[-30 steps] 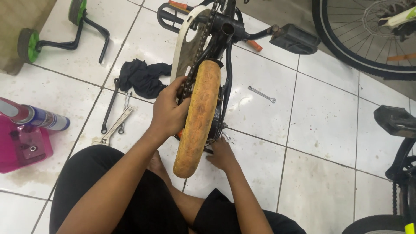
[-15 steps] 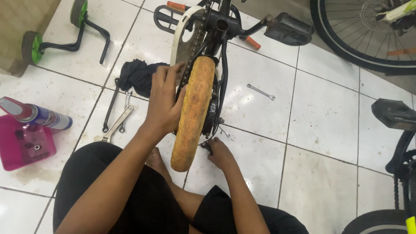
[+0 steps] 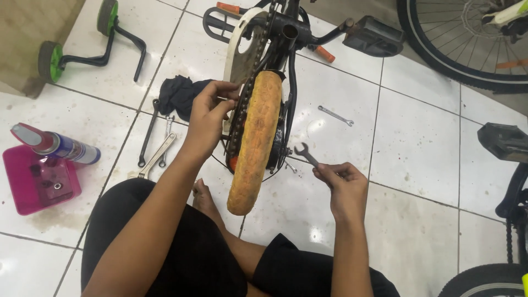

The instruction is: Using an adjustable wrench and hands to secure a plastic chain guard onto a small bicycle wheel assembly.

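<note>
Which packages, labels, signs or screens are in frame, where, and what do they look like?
Spray can: lies across the rim of the pink tray, far left; a cylinder with a blue, red and silver printed label and a grey cap.
Pink tray: on the floor tiles at far left; a shallow, square plastic container holding small metal parts.
No signs or screens are in view.

Left hand [image 3: 208, 113] raised, fingers curled; right hand [image 3: 344, 187] fisted.

Orange tyre [image 3: 254, 143], pink tray [image 3: 38, 184], green training wheels [image 3: 55, 60], white tiled floor [image 3: 429, 143].
</note>
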